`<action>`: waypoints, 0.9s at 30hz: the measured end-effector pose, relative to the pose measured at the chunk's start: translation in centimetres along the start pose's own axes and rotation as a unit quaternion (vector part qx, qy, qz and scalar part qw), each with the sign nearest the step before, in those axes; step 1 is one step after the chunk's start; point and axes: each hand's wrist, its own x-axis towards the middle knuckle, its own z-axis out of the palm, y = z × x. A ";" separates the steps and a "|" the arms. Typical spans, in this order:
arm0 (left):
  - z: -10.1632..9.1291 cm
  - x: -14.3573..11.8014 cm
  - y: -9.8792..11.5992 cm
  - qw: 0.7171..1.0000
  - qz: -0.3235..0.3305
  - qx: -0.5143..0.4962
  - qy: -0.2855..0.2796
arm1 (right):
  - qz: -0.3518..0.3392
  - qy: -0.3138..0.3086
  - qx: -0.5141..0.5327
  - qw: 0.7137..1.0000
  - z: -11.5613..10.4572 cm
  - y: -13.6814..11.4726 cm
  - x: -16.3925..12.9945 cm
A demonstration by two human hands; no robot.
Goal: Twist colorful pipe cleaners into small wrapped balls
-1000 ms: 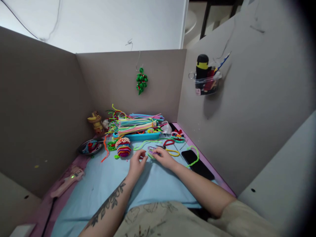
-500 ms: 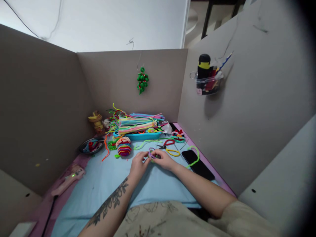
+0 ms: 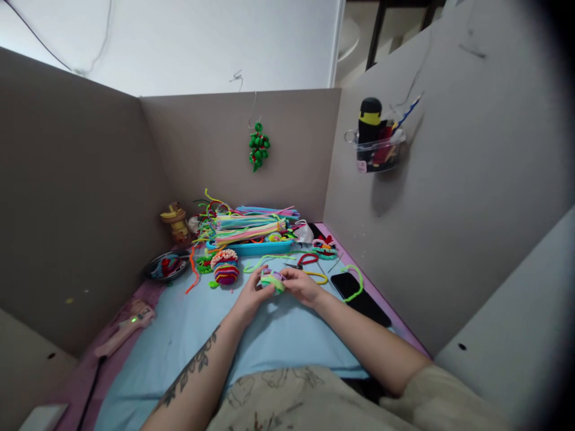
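Observation:
My left hand [image 3: 251, 293] and my right hand [image 3: 302, 284] meet over the light blue cloth [image 3: 193, 335], both pinching a small coiled pipe-cleaner piece [image 3: 272, 279] in green, yellow and purple, lifted slightly off the cloth. Just behind the hands lie scissors with one red and one yellow handle [image 3: 309, 267] and a loose green pipe cleaner [image 3: 265, 260]. A striped pipe-cleaner ball [image 3: 224, 269] sits to the left of my left hand.
A blue tray [image 3: 251, 246] heaped with coloured pipe cleaners stands at the back. A black phone [image 3: 363, 299] with a green pipe cleaner lies right. A metal dish [image 3: 165, 266], a pink glue gun [image 3: 123, 328], cardboard walls, a hanging green ornament [image 3: 258, 146] and a wall cup [image 3: 377, 149] surround.
Both hands closed in on the small coil and lifted it from the cloth; one second ago the left hand was apart from it.

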 end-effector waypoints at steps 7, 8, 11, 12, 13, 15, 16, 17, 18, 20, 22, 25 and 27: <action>-0.6 0.0 -0.1 0.889 0.283 0.334 0.135 | -0.052 0.028 -0.125 0.990 0.3 0.3 0.2; -0.6 -0.1 -0.1 0.873 0.309 0.358 0.120 | -0.055 0.031 -0.134 0.989 0.4 0.3 0.2; -0.3 -0.4 -0.2 0.847 0.341 0.395 0.100 | -0.059 0.042 -0.153 0.986 0.8 0.4 0.1; -0.3 -0.4 -0.3 0.842 0.344 0.403 0.102 | -0.060 0.046 -0.159 0.984 0.9 0.5 0.1; -0.2 -0.4 -0.4 0.838 0.345 0.410 0.103 | -0.061 0.051 -0.166 0.983 1.0 0.5 0.1; -0.2 -0.4 -0.5 0.834 0.344 0.418 0.105 | -0.062 0.062 -0.180 0.980 1.2 0.7 0.1; -0.2 -0.3 -0.6 0.834 0.342 0.419 0.105 | -0.063 0.069 -0.185 0.978 1.3 0.8 0.1; -0.2 -0.4 -0.6 0.836 0.339 0.419 0.106 | -0.062 0.074 -0.187 0.978 1.3 0.9 0.1; -0.1 -0.4 -0.6 0.838 0.335 0.418 0.105 | -0.061 0.077 -0.186 0.978 1.4 0.9 0.1; -0.1 -0.4 -0.6 0.846 0.323 0.413 0.102 | -0.057 0.070 -0.174 0.981 1.3 0.9 0.0; 0.0 -0.5 -0.5 0.857 0.303 0.405 0.099 | -0.052 0.050 -0.155 0.985 1.2 0.8 -0.1; 0.1 -0.7 -0.4 0.875 0.272 0.388 0.101 | -0.040 0.023 -0.142 0.989 1.0 0.7 -0.2; 0.1 -0.7 -0.3 0.884 0.257 0.375 0.105 | -0.031 0.022 -0.149 0.988 0.9 0.6 -0.2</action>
